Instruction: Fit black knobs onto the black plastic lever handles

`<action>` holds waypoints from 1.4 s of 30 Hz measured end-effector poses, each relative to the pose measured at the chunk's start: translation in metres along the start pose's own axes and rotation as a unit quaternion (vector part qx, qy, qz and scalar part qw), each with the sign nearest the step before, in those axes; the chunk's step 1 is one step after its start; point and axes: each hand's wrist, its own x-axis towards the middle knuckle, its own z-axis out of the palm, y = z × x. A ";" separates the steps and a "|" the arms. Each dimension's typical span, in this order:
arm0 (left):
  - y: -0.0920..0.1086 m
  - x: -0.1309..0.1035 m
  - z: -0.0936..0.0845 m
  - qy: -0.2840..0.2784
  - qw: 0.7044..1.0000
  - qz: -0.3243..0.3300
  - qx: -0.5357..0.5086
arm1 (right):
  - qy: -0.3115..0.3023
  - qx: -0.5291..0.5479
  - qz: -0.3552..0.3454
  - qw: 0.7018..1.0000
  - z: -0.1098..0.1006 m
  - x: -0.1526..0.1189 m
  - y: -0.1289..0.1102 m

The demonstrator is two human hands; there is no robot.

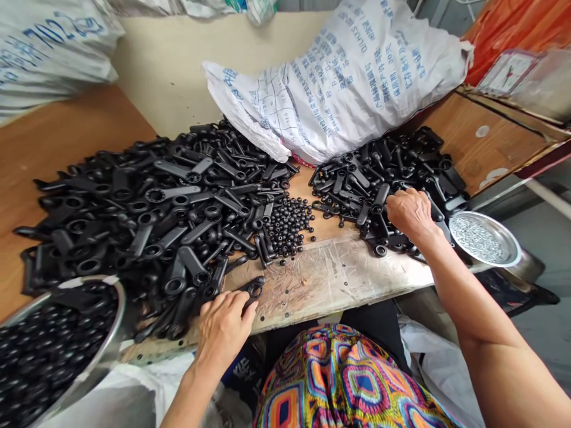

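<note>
My left hand (226,318) is closed around a black plastic crank handle (255,289) near the front edge of the table; its ringed end sticks out past my fingers. Beside that hand spreads a large pile of similar black crank handles (178,196). My right hand (413,214) reaches into a smaller pile of black handles (357,178) on the right. Its fingers are curled down among the parts, and what they grip is hidden. Small round black knobs (289,226) lie loose between the two piles.
A metal bowl (517,244) of small silver pins or screws stands on the right. At the lower left is a metal basin (121,303) full of shiny black knobs. A printed white sack (348,83) slumps behind the piles. A wooden box (499,137) stands at the right.
</note>
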 end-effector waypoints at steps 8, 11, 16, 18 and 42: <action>0.003 0.000 0.010 -0.055 0.994 -0.073 -0.062 | 0.054 0.023 -0.049 0.997 -0.006 -0.011 -0.020; -0.003 -0.004 0.011 -0.018 0.973 -0.128 -0.191 | 0.059 0.012 -0.027 0.998 -0.003 -0.005 -0.014; 0.001 0.005 -0.013 0.045 0.743 -0.300 -0.597 | 0.037 -0.006 -0.079 0.996 0.010 0.001 -0.011; 0.006 0.014 -0.025 0.055 0.608 -0.339 -0.715 | 0.018 -0.003 -0.093 0.996 0.015 0.002 -0.014; 0.064 0.042 -0.005 -0.077 0.274 -0.309 -0.907 | -0.031 0.151 -0.097 0.983 0.000 0.002 -0.101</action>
